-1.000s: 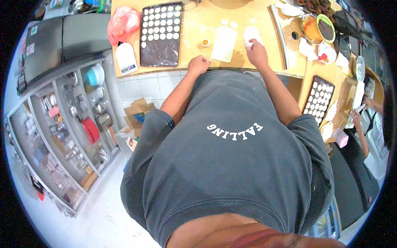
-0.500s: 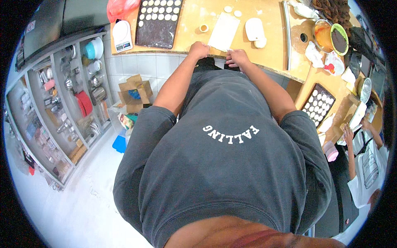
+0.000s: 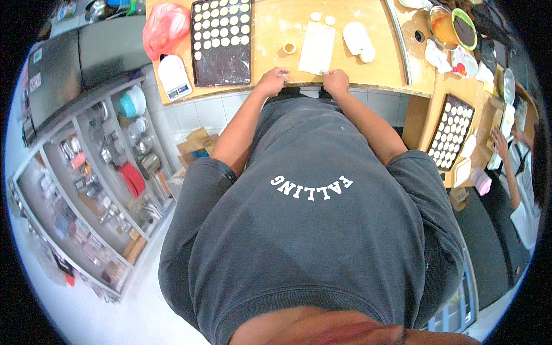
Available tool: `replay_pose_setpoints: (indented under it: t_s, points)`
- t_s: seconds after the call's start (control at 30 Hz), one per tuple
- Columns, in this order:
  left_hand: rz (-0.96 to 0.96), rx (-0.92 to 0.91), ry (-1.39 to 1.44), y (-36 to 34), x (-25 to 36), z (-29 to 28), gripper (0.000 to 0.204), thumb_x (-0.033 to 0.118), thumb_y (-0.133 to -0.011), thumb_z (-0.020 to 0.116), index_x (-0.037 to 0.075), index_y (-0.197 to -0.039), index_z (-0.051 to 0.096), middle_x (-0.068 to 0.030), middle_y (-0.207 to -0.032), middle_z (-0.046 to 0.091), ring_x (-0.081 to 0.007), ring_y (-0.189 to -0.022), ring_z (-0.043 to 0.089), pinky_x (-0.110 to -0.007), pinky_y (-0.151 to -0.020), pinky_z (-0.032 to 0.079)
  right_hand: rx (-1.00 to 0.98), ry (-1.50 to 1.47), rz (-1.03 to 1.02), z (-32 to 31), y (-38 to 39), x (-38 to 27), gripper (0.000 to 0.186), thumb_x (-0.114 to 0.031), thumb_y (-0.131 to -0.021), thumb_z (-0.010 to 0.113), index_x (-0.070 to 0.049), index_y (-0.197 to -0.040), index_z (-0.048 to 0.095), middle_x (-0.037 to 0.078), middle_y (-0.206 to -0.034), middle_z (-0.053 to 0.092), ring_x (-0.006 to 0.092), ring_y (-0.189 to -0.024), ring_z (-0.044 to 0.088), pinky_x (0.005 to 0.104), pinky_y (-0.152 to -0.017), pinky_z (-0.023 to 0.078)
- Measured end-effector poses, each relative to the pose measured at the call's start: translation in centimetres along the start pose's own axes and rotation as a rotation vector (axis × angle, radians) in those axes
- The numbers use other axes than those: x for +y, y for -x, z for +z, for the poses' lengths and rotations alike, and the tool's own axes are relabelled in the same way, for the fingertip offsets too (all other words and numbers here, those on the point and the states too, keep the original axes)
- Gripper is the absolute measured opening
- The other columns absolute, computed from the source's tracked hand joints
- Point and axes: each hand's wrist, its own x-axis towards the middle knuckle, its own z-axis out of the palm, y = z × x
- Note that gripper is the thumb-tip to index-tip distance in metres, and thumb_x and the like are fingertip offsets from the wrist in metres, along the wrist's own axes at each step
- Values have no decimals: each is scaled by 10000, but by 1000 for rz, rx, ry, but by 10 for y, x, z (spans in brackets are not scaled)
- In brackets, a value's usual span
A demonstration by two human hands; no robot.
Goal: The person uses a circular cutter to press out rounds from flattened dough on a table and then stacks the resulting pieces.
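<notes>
A pale rectangular sheet (image 3: 316, 49), like rolled dough, lies on the wooden worktop (image 3: 273, 29), two pale discs (image 3: 317, 16) beyond it. At the sheet's near right corner, my right hand (image 3: 336, 80) is closed on its edge. My left hand (image 3: 273, 80) sits at the table edge just left of the sheet, fingers pinched; anything between them is too small to make out. A small cup of yellow liquid (image 3: 289, 47) stands to the left. Right of the sheet are a white oblong item (image 3: 356, 39) and a small pale roundish piece at its near end.
A dark tray of discs (image 3: 223, 57), red plastic bag (image 3: 167, 29) and scale (image 3: 174, 77) occupy the left. A metal bar (image 3: 398, 40), bowls (image 3: 464, 29) and second tray (image 3: 450, 132) are rightward. A co-worker's hand (image 3: 498, 141) shows far right; shelving (image 3: 103, 184) stands left.
My right hand has left the white oblong item and come down and left to the sheet's near edge. My left hand has risen slightly. The co-worker's hands have shifted.
</notes>
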Motion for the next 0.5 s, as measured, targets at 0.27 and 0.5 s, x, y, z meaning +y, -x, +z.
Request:
replay_pose_setpoints:
  t_s: [0.27,0.5]
  points:
    - [34,-184,-26,11,45,-60,386,172,-1050,470,64,-1414,540,-130,-1195,672,-161,-910,616,-331,-831,528,220,-113,225,18,7,-13,358,-297,-868,637,41,-902,749,281,-983,728,441,-969,709,518,-875,558]
    - [57,-234,-159,10,37,-73,352,157,-1045,485,72,-1374,579,-130,-1131,709,-162,-855,636,-335,-801,535,324,-195,247,11,21,-26,357,-291,-870,627,47,-876,739,276,-993,726,447,-951,699,524,-903,539]
